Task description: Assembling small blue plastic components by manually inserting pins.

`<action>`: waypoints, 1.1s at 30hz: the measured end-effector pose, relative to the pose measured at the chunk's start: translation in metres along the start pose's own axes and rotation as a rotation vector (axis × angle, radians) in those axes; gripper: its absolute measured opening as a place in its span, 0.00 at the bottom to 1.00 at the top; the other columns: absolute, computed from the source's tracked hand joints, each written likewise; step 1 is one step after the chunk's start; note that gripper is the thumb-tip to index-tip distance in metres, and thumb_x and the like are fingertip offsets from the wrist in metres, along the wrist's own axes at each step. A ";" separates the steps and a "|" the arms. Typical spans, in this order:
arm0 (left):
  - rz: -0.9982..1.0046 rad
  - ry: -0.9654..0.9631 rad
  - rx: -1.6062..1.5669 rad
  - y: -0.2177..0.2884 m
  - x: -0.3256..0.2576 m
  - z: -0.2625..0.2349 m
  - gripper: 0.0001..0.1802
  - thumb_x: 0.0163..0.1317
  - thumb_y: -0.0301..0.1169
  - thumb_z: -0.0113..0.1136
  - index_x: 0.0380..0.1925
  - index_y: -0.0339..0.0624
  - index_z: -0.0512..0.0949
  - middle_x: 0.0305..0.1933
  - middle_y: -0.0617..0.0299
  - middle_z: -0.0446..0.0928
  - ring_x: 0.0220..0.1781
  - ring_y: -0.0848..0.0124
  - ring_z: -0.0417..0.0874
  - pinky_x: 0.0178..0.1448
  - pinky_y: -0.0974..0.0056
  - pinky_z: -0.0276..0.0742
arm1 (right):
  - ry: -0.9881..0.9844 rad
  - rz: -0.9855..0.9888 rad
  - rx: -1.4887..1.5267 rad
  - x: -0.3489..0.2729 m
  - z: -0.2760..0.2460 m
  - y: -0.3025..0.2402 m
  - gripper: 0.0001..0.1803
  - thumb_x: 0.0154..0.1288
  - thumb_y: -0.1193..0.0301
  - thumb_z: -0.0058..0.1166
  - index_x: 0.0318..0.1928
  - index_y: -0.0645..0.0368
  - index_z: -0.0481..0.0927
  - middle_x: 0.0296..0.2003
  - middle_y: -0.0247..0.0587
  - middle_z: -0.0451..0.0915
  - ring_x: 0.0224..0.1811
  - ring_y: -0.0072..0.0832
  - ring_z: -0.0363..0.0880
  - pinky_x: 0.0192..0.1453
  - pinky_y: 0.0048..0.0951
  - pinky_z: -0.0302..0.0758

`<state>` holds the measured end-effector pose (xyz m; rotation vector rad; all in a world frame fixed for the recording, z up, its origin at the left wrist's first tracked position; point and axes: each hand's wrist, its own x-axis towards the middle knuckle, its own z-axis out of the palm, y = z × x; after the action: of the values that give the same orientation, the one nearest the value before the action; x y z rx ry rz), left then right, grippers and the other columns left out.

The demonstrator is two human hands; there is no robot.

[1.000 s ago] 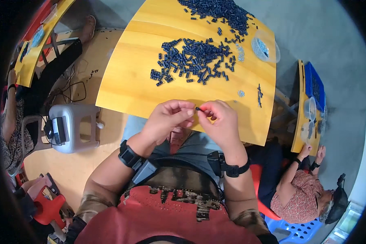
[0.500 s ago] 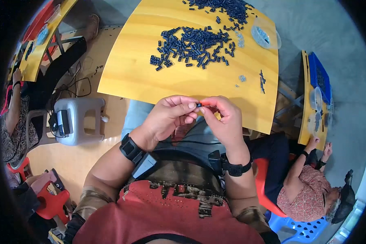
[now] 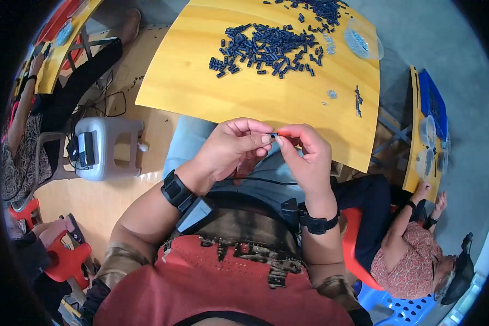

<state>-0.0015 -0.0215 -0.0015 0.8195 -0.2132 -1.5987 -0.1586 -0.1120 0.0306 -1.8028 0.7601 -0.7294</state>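
Note:
Between the fingertips of both hands sits a small black plastic piece [image 3: 273, 135], just off the table's near edge. My left hand [image 3: 234, 145] pinches it with thumb and index finger, the other fingers curled. My right hand [image 3: 305, 149] grips its other end the same way. Most of the piece is covered by the fingers. Beyond the hands, a heap of similar small black pieces [image 3: 269, 48] lies on the yellow table [image 3: 190, 89]. Small clear bits [image 3: 332, 94] and a short row of joined black pieces [image 3: 358, 101] rest toward the table's right side.
A second black heap [image 3: 323, 12] and a clear tub of small light-blue parts [image 3: 358, 43] are at the far right of the table. A grey stool [image 3: 95, 152] stands at left. Co-workers sit at side tables left and right, one in a patterned shirt [image 3: 405, 261].
The view has shifted a little, so the table appears higher and farther right. Both hands stay together on the black piece, with only a slight change in finger position.

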 end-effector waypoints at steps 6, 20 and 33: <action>0.001 0.023 -0.019 0.000 -0.002 0.002 0.09 0.63 0.24 0.59 0.43 0.37 0.79 0.37 0.58 0.82 0.37 0.71 0.83 0.43 0.67 0.81 | 0.001 0.001 -0.045 -0.002 0.002 -0.001 0.05 0.57 0.80 0.59 0.35 0.64 0.80 0.28 0.39 0.80 0.28 0.22 0.78 0.34 0.22 0.75; 0.043 0.053 -0.034 0.000 -0.003 0.000 0.10 0.64 0.25 0.58 0.45 0.36 0.78 0.36 0.58 0.81 0.35 0.73 0.81 0.40 0.68 0.80 | -0.046 -0.097 -0.152 0.001 0.009 -0.003 0.08 0.51 0.81 0.60 0.33 0.61 0.76 0.30 0.39 0.78 0.29 0.27 0.78 0.34 0.25 0.76; 0.064 -0.083 0.041 0.006 -0.003 0.002 0.17 0.61 0.22 0.59 0.52 0.39 0.75 0.34 0.58 0.81 0.29 0.73 0.83 0.25 0.70 0.79 | -0.055 -0.126 -0.202 0.001 0.009 -0.017 0.14 0.50 0.80 0.61 0.40 0.57 0.80 0.31 0.38 0.77 0.34 0.32 0.77 0.37 0.29 0.74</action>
<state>0.0021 -0.0209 0.0049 0.7709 -0.3292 -1.5735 -0.1484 -0.1029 0.0439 -2.0606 0.7091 -0.7019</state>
